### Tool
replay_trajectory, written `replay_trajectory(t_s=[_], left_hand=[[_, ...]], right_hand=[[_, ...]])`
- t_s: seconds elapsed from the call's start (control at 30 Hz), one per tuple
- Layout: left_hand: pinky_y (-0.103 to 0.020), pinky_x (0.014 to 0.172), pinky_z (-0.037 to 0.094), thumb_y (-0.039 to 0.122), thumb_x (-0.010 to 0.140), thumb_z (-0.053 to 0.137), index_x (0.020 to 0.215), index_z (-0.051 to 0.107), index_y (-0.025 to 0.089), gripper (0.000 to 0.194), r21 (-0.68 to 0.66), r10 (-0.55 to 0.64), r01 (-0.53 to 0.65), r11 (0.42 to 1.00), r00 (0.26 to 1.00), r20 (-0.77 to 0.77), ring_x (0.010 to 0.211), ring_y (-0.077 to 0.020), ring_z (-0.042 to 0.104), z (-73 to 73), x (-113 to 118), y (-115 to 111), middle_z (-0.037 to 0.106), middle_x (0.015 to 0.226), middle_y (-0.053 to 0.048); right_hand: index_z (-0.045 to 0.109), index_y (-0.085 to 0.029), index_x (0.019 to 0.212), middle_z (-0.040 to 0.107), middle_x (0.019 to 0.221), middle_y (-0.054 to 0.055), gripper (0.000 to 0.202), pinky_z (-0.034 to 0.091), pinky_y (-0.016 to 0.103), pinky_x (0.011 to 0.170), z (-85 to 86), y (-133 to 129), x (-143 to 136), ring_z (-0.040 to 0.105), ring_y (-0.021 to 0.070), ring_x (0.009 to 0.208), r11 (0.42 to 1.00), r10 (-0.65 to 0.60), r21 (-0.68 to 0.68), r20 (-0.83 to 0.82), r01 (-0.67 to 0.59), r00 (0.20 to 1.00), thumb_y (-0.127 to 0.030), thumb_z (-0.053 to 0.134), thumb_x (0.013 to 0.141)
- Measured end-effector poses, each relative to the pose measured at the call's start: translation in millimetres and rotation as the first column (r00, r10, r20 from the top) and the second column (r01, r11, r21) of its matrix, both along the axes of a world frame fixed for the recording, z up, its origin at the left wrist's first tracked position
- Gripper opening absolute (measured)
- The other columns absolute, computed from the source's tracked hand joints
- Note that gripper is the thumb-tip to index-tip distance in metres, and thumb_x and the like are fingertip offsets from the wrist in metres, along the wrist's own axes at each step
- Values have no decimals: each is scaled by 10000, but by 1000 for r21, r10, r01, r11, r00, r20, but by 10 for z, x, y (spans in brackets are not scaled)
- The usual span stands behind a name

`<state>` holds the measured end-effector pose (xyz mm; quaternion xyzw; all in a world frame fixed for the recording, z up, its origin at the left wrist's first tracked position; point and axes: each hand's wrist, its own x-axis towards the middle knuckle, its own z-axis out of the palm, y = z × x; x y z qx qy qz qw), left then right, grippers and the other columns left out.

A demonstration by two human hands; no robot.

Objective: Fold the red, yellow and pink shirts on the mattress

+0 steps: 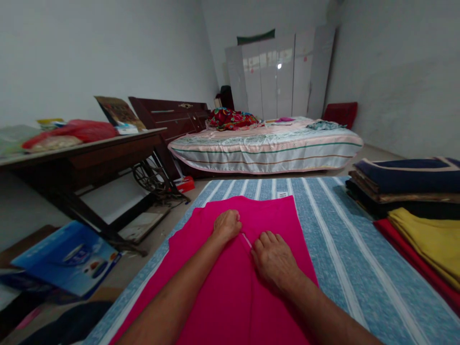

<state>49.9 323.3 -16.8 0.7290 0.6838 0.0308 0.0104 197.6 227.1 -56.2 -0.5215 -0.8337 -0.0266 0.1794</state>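
Note:
A bright pink garment [219, 287] lies spread on a blue cloth with white stripes [323, 211]. My left hand [227, 225] is closed in a pinch on the garment, near its upper middle. Lower and to the right, my right hand [273, 256] has its fingers curled onto the same fabric, thumb side by a seam. Between the two hands runs a short whitish strip [247, 240], slanting down to the seam. My fingertips are partly hidden by the backs of the hands.
Folded clothes are stacked at the right: a navy piece [409, 175] on top at the back, a yellow one [427, 239] in front. A sewing-machine table [89, 148] stands at the left above a blue box [68, 261]. Beyond is a bed [266, 148].

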Motion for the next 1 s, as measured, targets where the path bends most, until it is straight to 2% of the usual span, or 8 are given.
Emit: replay_trajectory(t_s=[0.1,0.2,0.3,0.47,0.6,0.67,0.8,1.0], left_hand=[[-279,746,465,100,706,513,941,674,183,296,44,-39,39,998,999,9,929,-224,636,54,85,65,701,977,-86],[-267,821,448,127,767,480,945,680,179,273,113,-234,233,966,972,-3,970,-204,613,66,313,167,688,1005,-73],[-266,805,453,174,838,437,891,694,188,263,106,-391,394,913,919,-46,903,-189,616,-18,557,314,688,936,-64],[-320,843,451,121,834,431,894,698,151,275,128,-392,401,907,915,-91,980,-232,572,-206,681,538,652,974,-123],[-360,899,438,106,840,411,926,677,115,280,186,-379,392,901,920,-101,1025,-254,539,-216,651,556,624,994,-152],[-338,936,425,130,857,416,966,664,146,272,192,-447,457,868,889,-93,1043,-224,531,-223,653,531,623,1033,-117],[-320,1001,395,152,883,416,1039,639,187,275,150,-636,632,760,771,-26,1105,-173,523,-323,669,514,621,1143,-65],[-334,1072,337,187,917,381,1103,621,137,308,201,-587,569,798,809,40,1210,-184,485,-367,669,505,569,1280,-113]], right_hand=[[654,-151,882,634,874,116,217,369,375,722,-5,8,-1,544,256,857,1000,18,22,8,-19,1000,-183,440,892],[656,-145,861,633,858,117,184,348,359,701,-19,15,-3,539,245,842,999,24,31,6,-24,1000,-164,474,871],[657,-145,853,632,848,113,172,337,355,691,-37,21,-5,538,243,835,999,28,24,2,-28,1000,-161,486,861],[646,-155,853,628,832,99,175,341,352,698,-53,25,-10,537,236,810,999,-3,38,-28,4,1000,-183,475,873],[641,-154,851,626,837,102,162,340,351,686,-36,18,-8,539,235,799,999,-4,41,-32,5,999,-185,483,866],[644,-150,857,627,846,108,157,340,352,683,-26,14,-5,539,239,805,999,-2,32,-27,2,1000,-190,492,860],[647,-144,880,630,866,118,186,344,361,697,-27,14,-3,540,247,821,1000,-4,25,-11,5,1000,-194,468,874],[644,-148,885,632,867,111,194,350,372,705,-35,26,-9,546,250,821,1000,-9,18,-21,9,1000,-201,458,876]])
